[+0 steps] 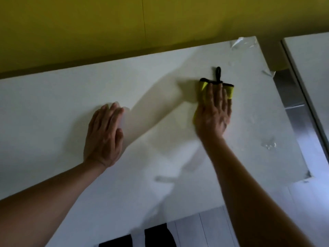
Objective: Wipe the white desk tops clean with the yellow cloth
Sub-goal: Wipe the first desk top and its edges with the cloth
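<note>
Right fingers (pixel 216 97) straight, together, flat on yellow cloth (pixel 229 91), pressing it onto white desk top (pixel 53 111); no curl, no pinch. Right hand (pixel 212 115) covering most of cloth, only black-edged far strip and a yellow sliver at left of palm visible. Black hanging loop (pixel 218 73) sticking out past fingertips, lying flat on desk. Cloth toward far right part of desk, nearer back edge than front. Slight motion blur on right hand and forearm. Left fingers (pixel 114 113) extended, close together, palm down on bare desk surface, holding nothing. Left hand (pixel 104 138) well apart from cloth, left of centre. Both forearms bare, reaching in from bottom of view. Arm shadows across desk between the hands. Peeling clear protective film (pixel 243 42) at far right corner of desk, more scraps (pixel 268 145) near right edge. Yellow wall panel (pixel 106 24) just behind back edge. Second white desk top (pixel 309 56) at far right, separated by gap with metal frame (pixel 295 111). Pale floor (pixel 204 227) below front edge. Dark shapes at bottom centre, cannot tell what.
</note>
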A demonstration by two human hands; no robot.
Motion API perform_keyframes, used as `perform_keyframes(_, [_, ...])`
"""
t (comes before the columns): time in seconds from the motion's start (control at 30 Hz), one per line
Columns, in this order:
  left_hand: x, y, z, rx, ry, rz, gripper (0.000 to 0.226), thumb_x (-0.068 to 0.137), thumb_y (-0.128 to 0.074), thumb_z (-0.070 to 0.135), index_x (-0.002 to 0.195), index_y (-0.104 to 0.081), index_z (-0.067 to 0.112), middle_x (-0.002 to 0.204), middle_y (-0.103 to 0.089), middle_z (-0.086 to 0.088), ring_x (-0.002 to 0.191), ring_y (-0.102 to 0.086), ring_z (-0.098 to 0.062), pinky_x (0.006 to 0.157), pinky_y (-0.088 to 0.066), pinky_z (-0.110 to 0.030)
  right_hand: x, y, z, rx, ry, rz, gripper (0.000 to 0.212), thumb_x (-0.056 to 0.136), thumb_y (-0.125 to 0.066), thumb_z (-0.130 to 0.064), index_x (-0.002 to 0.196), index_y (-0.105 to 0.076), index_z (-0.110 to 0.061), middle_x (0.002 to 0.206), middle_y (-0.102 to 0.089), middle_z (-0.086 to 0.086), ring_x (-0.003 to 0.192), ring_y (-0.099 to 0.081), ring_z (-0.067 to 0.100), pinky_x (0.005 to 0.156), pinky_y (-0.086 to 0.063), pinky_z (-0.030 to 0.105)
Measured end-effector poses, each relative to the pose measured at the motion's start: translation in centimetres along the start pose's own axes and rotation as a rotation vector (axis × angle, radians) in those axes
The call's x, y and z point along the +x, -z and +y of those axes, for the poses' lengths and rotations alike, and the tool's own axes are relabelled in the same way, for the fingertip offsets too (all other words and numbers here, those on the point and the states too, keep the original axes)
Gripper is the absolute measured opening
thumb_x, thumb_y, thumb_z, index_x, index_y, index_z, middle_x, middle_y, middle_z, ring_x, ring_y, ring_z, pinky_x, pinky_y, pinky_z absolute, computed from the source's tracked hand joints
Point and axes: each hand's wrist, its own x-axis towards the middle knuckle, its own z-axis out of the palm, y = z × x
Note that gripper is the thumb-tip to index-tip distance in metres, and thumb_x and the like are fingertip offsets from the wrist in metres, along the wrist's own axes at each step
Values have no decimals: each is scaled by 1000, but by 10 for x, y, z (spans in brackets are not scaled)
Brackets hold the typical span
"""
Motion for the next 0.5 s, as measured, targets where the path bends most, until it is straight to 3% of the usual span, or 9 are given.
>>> perform_keyframes(0.13, [0,3,0,-19,-3,-6,58,99,-36,21,157,-40,9,166,-34,-14,154,-28,-37,125,-24,-55,-90,-19,-71,167,315,-76,55,95,-56,-23,149,-48,-14,160,-35,12,152,-25,30,122,-21,49])
perform_keyframes(0.23, [-2,5,1,-39,4,-27,63,95,-42,20,157,-38,10,167,-32,-13,155,-26,-37,126,-23,-54,-136,-16,-87,120,551,-223,61,96,-54,-31,155,-38,-22,165,-25,3,154,-17,23,124,-16,48])
perform_keyframes(0.3, [-2,6,-1,-26,-5,-21,62,96,-40,21,157,-38,9,167,-32,-13,155,-27,-38,126,-21,-54,-121,-9,-64,82,609,-246,62,97,-53,-31,156,-35,-26,165,-25,0,154,-19,21,123,-19,48])
perform_keyframes(0.4, [-1,6,-1,-10,6,-22,59,100,-33,24,158,-38,11,167,-32,-13,154,-28,-38,127,-19,-51,-79,11,-4,39,359,-111,50,101,-51,-25,151,-44,-28,162,-33,2,152,-26,25,120,-26,45])
perform_keyframes(0.5, [-2,5,2,-1,19,-23,60,101,-32,26,158,-37,11,167,-31,-13,153,-28,-38,127,-19,-51,-46,29,47,-58,64,-64,51,108,-33,-38,157,-30,-28,167,-19,1,155,-14,22,123,-20,43])
